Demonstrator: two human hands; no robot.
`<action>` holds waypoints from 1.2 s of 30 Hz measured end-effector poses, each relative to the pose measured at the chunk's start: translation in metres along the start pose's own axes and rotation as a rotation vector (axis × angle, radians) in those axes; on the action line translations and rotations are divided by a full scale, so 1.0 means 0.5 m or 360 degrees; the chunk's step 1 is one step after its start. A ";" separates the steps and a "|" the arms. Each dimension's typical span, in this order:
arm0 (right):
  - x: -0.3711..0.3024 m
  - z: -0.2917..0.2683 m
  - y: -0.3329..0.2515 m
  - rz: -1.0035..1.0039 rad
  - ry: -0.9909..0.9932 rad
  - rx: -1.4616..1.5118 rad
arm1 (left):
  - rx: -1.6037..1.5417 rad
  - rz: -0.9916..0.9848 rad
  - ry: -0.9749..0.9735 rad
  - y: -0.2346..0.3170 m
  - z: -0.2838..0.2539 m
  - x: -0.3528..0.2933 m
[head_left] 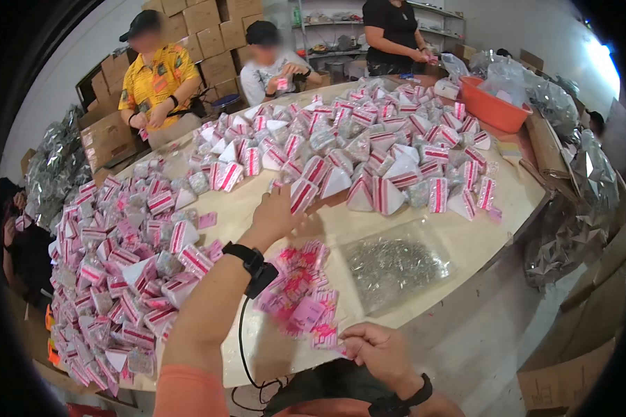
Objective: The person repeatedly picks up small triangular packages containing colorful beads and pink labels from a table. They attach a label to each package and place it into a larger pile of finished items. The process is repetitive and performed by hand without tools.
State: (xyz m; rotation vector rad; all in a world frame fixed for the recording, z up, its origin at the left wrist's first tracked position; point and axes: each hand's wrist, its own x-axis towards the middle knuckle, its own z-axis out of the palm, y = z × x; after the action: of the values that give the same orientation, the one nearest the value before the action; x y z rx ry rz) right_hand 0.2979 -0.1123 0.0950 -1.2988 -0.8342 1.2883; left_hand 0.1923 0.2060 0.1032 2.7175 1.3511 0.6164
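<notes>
My left hand (278,213) reaches to the near edge of the far heap. Its fingers and thumb close around a small triangular packet (304,196) with a white and dark-pink striped side. Near the table's front edge, my right hand (381,353) pinches the corner of a pink printed card (338,346). Beside it lies a loose spread of pink cards (300,292). A shallow clear tray (368,297) holding many small metal pieces sits to the right of the cards.
More striped packets (118,278) are heaped at left, and another heap (382,139) covers the far side. An orange basin (490,108) with plastic bags stands far right. Three people work across the table (494,229). Cartons (215,42) are stacked behind. A black cable (241,347) hangs from my left wrist.
</notes>
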 end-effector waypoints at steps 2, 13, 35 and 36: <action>0.001 -0.013 -0.002 0.0081 -0.0008 0.0024 | 0.0208 -0.0074 -0.0045 0.014 0.042 0.030; 0.024 -0.056 0.026 0.0049 -0.0173 0.0073 | -0.0406 -0.0300 0.0078 0.001 0.131 0.045; -0.003 0.161 -0.120 -0.1503 -0.0032 -0.1080 | -0.2865 -0.0438 0.0540 0.113 -0.132 -0.467; -0.006 0.170 -0.121 -0.1502 -0.0047 -0.1105 | -0.2869 -0.0442 0.0557 0.112 -0.138 -0.475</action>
State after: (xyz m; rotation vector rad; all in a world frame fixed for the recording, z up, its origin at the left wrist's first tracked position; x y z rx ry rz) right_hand 0.2271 -0.0865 0.1677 -1.1261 -1.7370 0.2533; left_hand 0.0809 -0.0217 0.1005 0.9663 0.4878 1.3339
